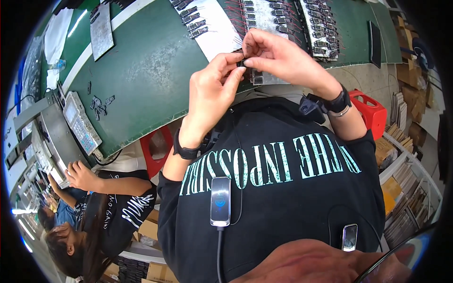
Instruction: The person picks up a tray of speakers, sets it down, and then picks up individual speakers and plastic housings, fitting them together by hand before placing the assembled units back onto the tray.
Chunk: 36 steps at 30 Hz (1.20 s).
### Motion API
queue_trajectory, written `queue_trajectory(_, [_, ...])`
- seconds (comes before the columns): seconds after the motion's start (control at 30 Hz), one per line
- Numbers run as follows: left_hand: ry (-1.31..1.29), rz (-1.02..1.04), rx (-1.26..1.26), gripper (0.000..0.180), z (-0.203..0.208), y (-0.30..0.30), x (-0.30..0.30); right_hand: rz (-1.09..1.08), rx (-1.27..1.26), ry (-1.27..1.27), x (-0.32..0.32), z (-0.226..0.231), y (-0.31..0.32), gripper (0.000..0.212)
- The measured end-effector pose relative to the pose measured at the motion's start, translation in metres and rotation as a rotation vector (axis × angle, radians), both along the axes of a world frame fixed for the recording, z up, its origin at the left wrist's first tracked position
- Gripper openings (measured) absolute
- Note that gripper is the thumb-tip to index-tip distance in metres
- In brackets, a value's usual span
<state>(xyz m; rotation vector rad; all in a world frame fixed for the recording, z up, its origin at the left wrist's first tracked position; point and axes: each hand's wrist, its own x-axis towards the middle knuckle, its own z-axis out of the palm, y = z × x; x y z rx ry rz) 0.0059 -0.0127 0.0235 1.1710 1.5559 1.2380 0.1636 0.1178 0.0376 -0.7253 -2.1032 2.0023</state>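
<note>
My left hand [211, 92] and my right hand [278, 55] meet over the near edge of the green table. The fingers of both are pinched round a small black part [241, 63], mostly hidden by the fingertips. Its exact kind does not show. Just beyond my hands lies a pale metal plate [214, 43] with a row of small black wired parts [194, 22] along its left side. Beside my right hand, another metal plate [264, 21] carries rows of similar parts with thin red wires; it runs partly under my hand.
Farther right are a third loaded plate [324, 33] and a flat black object [374, 43]. Several loose black pieces [100, 106] lie on the green table [146, 66] at left, near a machine with a keypad [80, 122]. A co-worker's hand [84, 177] is there. Red stools [370, 113] stand below.
</note>
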Motion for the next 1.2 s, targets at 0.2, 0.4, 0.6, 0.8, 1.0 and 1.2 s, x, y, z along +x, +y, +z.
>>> queue_trajectory(0.2, [0.197, -0.001, 0.140, 0.038, 0.015, 0.000, 0.008, -0.201, 0.358, 0.026, 0.021, 0.012, -0.016, 0.021])
queue_trajectory(0.4, [0.014, 0.072, 0.089, 0.042, 0.009, -0.001, -0.002, -0.420, 0.677, -0.218, 0.050, -0.001, -0.002, 0.014])
queue_trajectory(0.6, [0.013, 0.027, 0.047, 0.034, 0.002, -0.004, 0.002, -0.543, 0.943, -0.210, 0.052, -0.015, -0.001, 0.012])
queue_trajectory(0.8, [-0.024, 0.146, 0.059, 0.025, -0.010, -0.016, -0.004, -0.534, 1.135, -0.163, 0.038, -0.005, 0.008, 0.013])
queue_trajectory(1.0, [0.162, 0.243, 0.123, 0.020, -0.018, -0.029, -0.023, -0.250, 1.290, -0.132, -0.013, 0.022, 0.072, 0.017])
queue_trajectory(1.2, [0.302, 0.512, 0.129, 0.017, -0.012, -0.054, -0.053, 0.127, 1.222, -0.296, -0.046, 0.001, 0.122, 0.021])
